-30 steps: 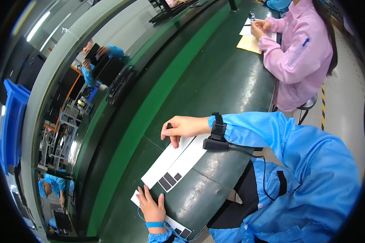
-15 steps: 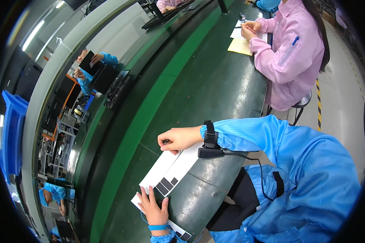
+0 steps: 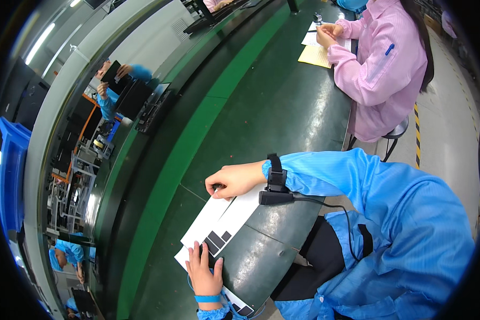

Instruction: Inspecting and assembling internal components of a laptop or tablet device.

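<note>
My left hand [image 3: 206,277], with a blue band round its wrist, lies flat with fingers stretched over the lower end of white paper sheets [image 3: 201,223]. Several dark grey rectangles [image 3: 216,242] are printed beside its fingertips. At the sheets' far end my right hand [image 3: 239,180] is closed, its fingers curled round a small black object [image 3: 217,187]. Only the end of that object shows, so its kind is unclear. A black device on a strap [image 3: 276,184] sits on my right wrist, a cable running from it. Part of another printed sheet [image 3: 234,300] shows beside my left wrist.
The green worktop [image 3: 272,106] runs away to the upper right. There a person in pink [image 3: 381,64] sits by white and yellow papers [image 3: 314,56]. Across a raised ledge, a person in blue [image 3: 109,96] holds a dark panel. A blue bin [image 3: 12,170] hangs far left.
My left hand's fingers have drawn a little closer together and shifted slightly on the paper. My right hand keeps its grip at nearly the same spot. The view has shifted slightly.
</note>
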The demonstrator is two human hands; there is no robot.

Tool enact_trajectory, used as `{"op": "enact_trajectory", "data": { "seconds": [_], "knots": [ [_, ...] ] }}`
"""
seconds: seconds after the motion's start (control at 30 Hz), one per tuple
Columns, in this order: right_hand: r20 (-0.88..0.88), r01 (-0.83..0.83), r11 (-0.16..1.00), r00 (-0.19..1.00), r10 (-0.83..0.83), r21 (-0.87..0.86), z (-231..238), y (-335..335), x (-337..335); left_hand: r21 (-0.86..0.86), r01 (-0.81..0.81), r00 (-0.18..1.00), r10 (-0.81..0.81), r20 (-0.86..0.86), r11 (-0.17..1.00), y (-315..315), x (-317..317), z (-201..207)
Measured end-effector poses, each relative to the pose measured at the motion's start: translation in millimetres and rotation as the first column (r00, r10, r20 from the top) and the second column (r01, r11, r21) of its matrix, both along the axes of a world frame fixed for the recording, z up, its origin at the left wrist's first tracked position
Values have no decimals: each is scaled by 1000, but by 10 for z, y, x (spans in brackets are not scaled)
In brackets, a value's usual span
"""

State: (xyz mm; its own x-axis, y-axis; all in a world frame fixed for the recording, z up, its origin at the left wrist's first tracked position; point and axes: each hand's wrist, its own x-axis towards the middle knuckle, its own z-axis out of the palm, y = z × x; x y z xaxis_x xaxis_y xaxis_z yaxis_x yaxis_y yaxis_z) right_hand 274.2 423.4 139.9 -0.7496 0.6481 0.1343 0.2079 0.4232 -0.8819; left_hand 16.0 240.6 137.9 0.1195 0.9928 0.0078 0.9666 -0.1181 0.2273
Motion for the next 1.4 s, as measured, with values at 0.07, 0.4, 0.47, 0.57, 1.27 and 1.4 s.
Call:
{"op": "enact_trajectory", "data": {
  "seconds": [0.07,0.4,0.47,0.57,1.27,1.4],
  "knots": [
    [2,-4,1000,1000,4,8,-9,9,13,14,1,1000,-1,-6,1000,-1,15,-9],
    [94,72,992,992,-82,105,115,-61,-117,512,74,927,-248,282,856,-183,506,572],
    [165,35,985,984,-63,167,171,-94,-191,500,106,884,-311,348,859,-210,848,674],
    [310,0,971,948,-77,240,259,-148,-312,532,149,887,-351,301,834,-111,1332,615],
    [106,531,808,815,-569,255,427,-504,-497,633,-354,920,138,366,688,-188,1702,527],
    [108,514,801,817,-566,308,469,-378,-464,408,-327,880,117,460,852,-511,2095,567]
  ]
}}
